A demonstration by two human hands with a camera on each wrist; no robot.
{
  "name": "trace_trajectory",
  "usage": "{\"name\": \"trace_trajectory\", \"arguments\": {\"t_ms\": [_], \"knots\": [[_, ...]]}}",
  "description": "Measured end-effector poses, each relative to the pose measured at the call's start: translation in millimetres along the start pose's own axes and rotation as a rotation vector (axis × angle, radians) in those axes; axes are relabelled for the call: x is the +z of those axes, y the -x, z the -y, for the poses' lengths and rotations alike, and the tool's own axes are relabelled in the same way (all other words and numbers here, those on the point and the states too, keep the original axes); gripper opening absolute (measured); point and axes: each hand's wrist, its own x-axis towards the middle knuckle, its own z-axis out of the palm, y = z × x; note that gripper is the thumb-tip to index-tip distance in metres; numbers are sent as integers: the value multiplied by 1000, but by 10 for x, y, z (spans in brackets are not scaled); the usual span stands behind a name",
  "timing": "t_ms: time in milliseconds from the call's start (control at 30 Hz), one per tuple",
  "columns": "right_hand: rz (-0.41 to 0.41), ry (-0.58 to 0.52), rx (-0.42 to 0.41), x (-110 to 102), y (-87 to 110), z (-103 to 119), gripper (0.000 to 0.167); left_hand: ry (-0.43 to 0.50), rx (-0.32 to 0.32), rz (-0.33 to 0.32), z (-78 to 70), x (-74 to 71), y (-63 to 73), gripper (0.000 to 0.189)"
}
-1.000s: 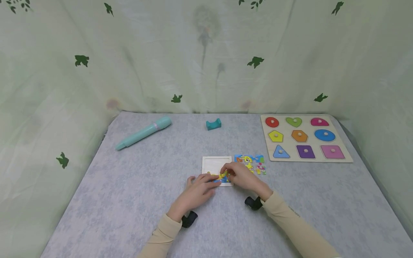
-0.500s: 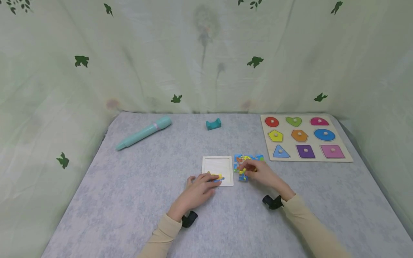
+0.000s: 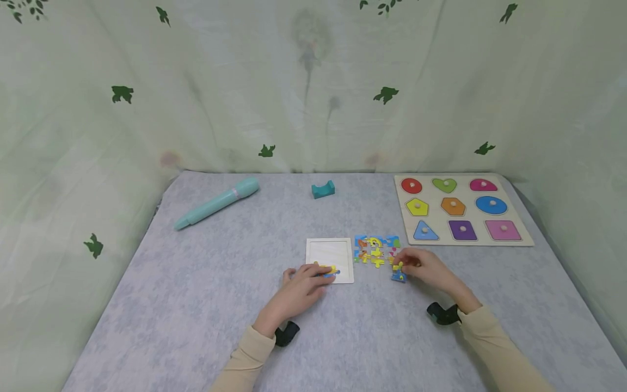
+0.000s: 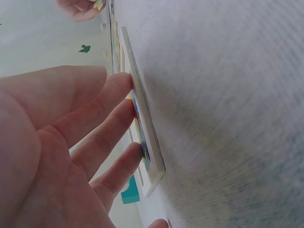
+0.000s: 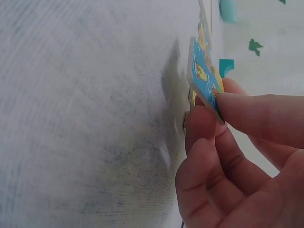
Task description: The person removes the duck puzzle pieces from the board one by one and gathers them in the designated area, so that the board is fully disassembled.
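Observation:
My right hand pinches a blue and yellow jigsaw piece between thumb and fingers, at the lower right of the loose jigsaw pieces. In the right wrist view this jigsaw piece is tilted and raised off the cloth, showing a small yellow figure on blue. Fingers of my left hand lie extended over the lower left of a square white puzzle tray, touching a blue and yellow piece inside it. That piece is partly hidden under them. Left wrist view: fingertips reach the tray's edge.
A shape board with knobbed pieces lies at the back right. At the back left is a long teal pen-shaped object. A small teal curved stand sits at the back middle. Printed curtains hang behind and beside the table.
My right hand has left the tray with the jigsaw piece, passing over the loose pieces to their lower right. My left hand stays on the tray.

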Motion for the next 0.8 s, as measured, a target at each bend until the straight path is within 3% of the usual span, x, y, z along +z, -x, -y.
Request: {"name": "trace_trajectory", "arguments": {"t_ms": [267,633,800], "knots": [[9,61,1,37,-3,13,12,4,0,1,4,0,4,33],[-31,283,-6,124,-10,135,12,19,14,-13,3,11,12,33],[-38,320,4,144,-17,150,13,7,32,-6,15,8,10,34]]}}
